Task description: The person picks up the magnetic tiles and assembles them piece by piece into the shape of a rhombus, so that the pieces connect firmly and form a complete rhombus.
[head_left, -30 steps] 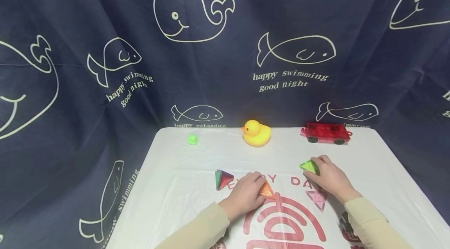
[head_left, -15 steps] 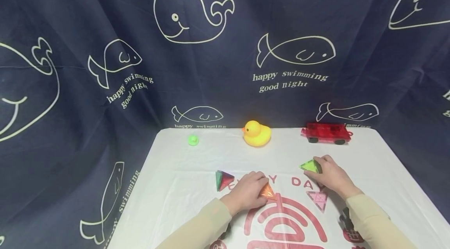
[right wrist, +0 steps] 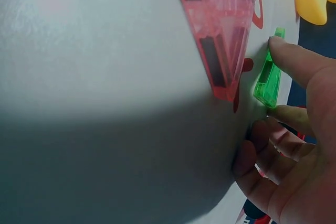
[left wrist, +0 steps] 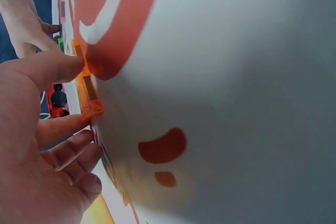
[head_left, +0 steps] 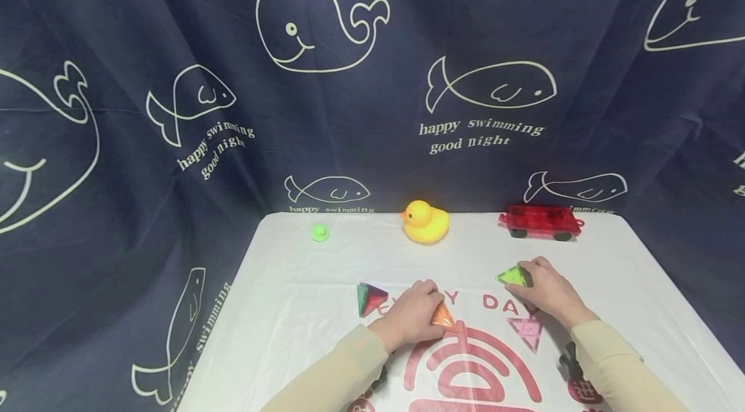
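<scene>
My left hand [head_left: 412,314] pinches an orange translucent triangle tile [head_left: 443,316] between thumb and index finger, low over the printed tabletop. In the left wrist view the orange tile [left wrist: 90,92] shows its edge, the thumb at one end and the index fingertip at the other. Further right, my right hand [head_left: 550,290] holds a light green triangle tile [head_left: 512,276] the same way. The right wrist view shows that green tile [right wrist: 269,80] between thumb and index finger. A pink triangle tile [head_left: 526,332] lies flat just below the right hand.
Left of the left hand stands a small pyramid of green, red and purple tiles [head_left: 371,299]. Along the back are a tiny green duck [head_left: 320,233], a yellow duck [head_left: 426,223] and a red toy car base [head_left: 541,221]. A dark object [head_left: 572,361] is partly behind the right sleeve.
My left hand has shifted slightly to the right with the orange tile. The right hand stays almost still, keeping its hold on the green tile.
</scene>
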`<state>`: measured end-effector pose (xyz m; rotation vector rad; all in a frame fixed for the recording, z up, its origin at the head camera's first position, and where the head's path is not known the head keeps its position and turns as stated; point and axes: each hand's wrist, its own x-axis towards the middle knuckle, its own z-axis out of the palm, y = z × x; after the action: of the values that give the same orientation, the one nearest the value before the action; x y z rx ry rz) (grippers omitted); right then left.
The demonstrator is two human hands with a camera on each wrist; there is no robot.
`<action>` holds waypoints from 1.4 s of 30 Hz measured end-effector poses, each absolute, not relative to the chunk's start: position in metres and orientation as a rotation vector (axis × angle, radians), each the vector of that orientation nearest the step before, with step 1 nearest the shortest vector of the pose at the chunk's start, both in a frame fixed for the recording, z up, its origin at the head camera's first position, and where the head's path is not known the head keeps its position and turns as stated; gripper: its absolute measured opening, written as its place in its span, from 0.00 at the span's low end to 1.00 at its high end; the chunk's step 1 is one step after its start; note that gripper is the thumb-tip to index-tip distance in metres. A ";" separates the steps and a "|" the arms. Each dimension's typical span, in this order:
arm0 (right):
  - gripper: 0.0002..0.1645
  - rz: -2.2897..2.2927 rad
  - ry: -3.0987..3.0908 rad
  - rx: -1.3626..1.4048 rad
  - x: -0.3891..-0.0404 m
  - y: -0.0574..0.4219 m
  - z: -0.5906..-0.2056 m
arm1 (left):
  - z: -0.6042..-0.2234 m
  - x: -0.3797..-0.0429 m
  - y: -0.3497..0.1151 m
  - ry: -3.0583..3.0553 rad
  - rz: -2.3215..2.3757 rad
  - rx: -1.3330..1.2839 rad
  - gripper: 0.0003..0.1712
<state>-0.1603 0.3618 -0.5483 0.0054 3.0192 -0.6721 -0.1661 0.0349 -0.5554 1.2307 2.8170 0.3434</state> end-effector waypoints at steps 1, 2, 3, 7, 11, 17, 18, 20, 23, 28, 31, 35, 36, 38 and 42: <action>0.47 -0.674 3.021 -0.001 -0.160 0.362 -0.548 | -0.555 -0.166 0.035 2.813 0.353 1.215 0.29; 0.47 -0.678 3.022 -0.008 -0.160 0.361 -0.549 | -0.554 -0.166 0.035 2.809 0.364 1.199 0.30; 0.47 -0.678 3.022 -0.013 -0.160 0.361 -0.549 | -0.554 -0.166 0.036 2.805 0.376 1.185 0.30; 0.46 -0.685 3.027 -0.044 -0.159 0.358 -0.549 | -0.553 -0.166 0.034 2.788 0.435 1.127 0.31; 0.46 -0.685 3.012 -0.067 -0.158 0.352 -0.549 | -0.554 -0.163 0.031 2.775 0.540 1.063 0.33; 0.47 -0.675 2.988 -0.114 -0.155 0.340 -0.545 | -0.554 -0.158 0.030 2.721 0.712 0.937 0.32; 0.47 -0.678 2.986 -0.127 -0.155 0.338 -0.544 | -0.555 -0.157 0.030 2.723 0.730 0.919 0.32; 0.47 -0.681 2.980 -0.161 -0.155 0.335 -0.543 | -0.556 -0.156 0.028 2.741 0.758 0.899 0.33; 0.46 -0.692 2.959 -0.188 -0.154 0.329 -0.541 | -0.557 -0.153 0.025 2.775 0.781 0.896 0.35; 0.45 -0.690 2.900 -0.231 -0.151 0.316 -0.539 | -0.558 -0.151 0.018 2.831 0.763 0.928 0.34; 0.43 -0.677 2.879 -0.290 -0.150 0.309 -0.539 | -0.559 -0.150 0.014 2.834 0.787 0.939 0.29; 0.42 -0.678 2.849 -0.324 -0.148 0.301 -0.538 | -0.560 -0.148 0.011 2.833 0.847 0.938 0.24; 0.42 -0.680 2.841 -0.331 -0.148 0.299 -0.538 | -0.561 -0.148 0.011 2.835 0.863 0.936 0.24; 0.43 -0.688 2.826 -0.340 -0.148 0.296 -0.538 | -0.561 -0.147 0.010 2.849 0.879 0.934 0.23; 0.42 -0.693 2.812 -0.357 -0.148 0.288 -0.540 | -0.561 -0.145 0.009 2.890 0.895 0.938 0.21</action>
<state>-0.1483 0.2880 -0.5401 -0.3570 2.8116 -0.6925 -0.1452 0.0091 -0.5607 0.9380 2.8902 0.8952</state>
